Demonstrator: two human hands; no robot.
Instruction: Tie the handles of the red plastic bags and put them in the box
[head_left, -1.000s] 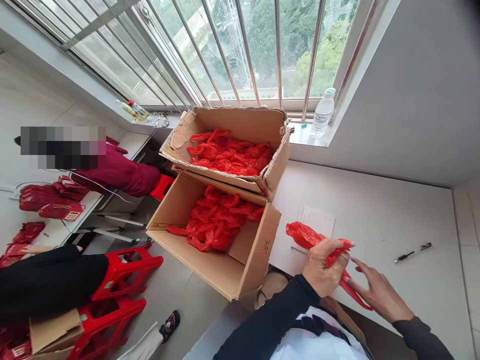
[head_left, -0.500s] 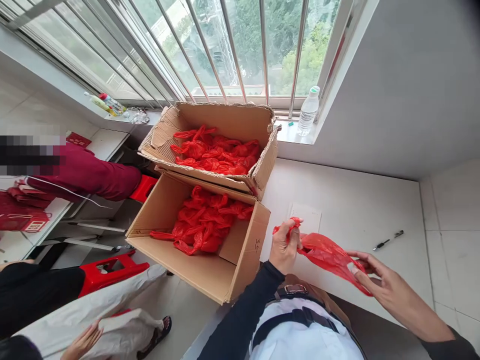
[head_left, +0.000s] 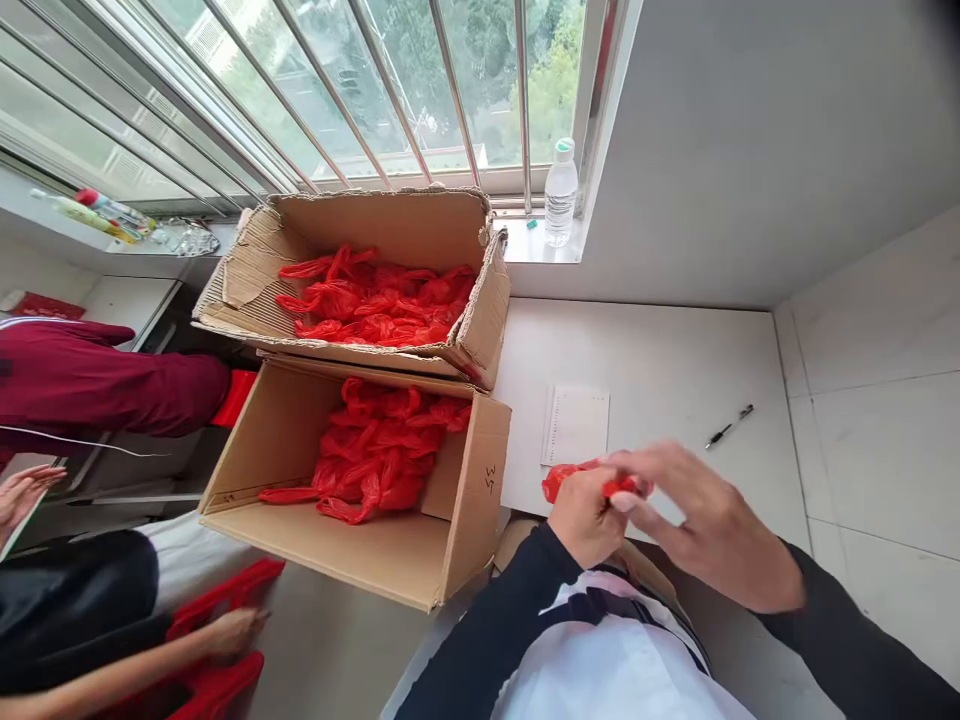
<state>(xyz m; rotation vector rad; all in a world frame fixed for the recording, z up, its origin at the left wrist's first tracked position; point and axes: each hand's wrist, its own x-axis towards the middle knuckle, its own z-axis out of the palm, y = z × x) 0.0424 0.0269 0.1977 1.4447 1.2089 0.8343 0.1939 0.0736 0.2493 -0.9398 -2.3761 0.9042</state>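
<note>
A red plastic bag [head_left: 564, 481], now bunched up small, is wrapped in the closed fingers of my left hand [head_left: 586, 518], just in front of my body. My right hand [head_left: 694, 515] meets it from the right, thumb and fingers closing around the bag's other end; this hand is partly blurred. Under and beyond the hands, a small white notepad [head_left: 577, 425] lies on the white tabletop [head_left: 637, 350]. To the left, a cardboard box [head_left: 472, 500] holds several knotted red plastic bags [head_left: 375, 455].
Behind that box stands a second, torn cardboard box [head_left: 480, 310] with more red bags. A pen [head_left: 729, 427] lies at the table's right. On the sill stands a water bottle [head_left: 560, 195]. At left are people and a red stool [head_left: 225, 605].
The bag was stretched out between both hands; it is now gathered into a short bunch. My right hand has moved left to my left hand. The view has shifted right.
</note>
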